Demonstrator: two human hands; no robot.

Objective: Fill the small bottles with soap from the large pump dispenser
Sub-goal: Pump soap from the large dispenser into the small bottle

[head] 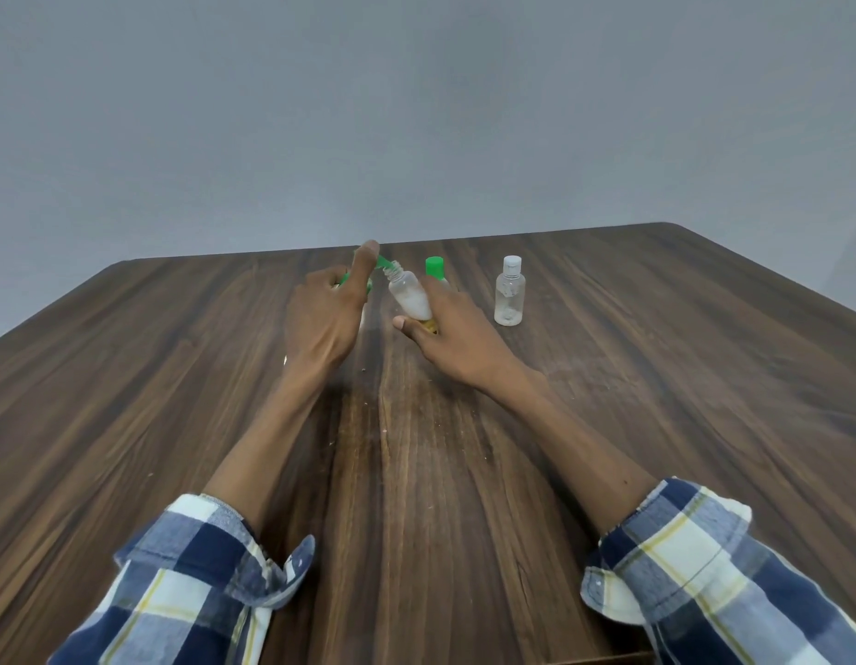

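My left hand (323,314) is wrapped over the large pump dispenser (354,283), whose body is mostly hidden behind it, with the thumb up on the green pump head (375,262). My right hand (447,328) grips a small clear bottle (409,297) by its lower part, tilted so the open neck leans toward the spout; the two look touching or nearly so, I cannot tell which. White soap already sits in the bottle's lower half. Just behind my right hand a green-capped bottle (434,268) stands, and to that hand's right a clear capped bottle (510,292) looks nearly empty. I judge the main risk to be a miss: if the neck slips off the spout as my thumb presses, soap lands on the wooden table (656,376). Pressing too hard could also overfill this tilted bottle, or my right wrist could knock over the bottle behind it.
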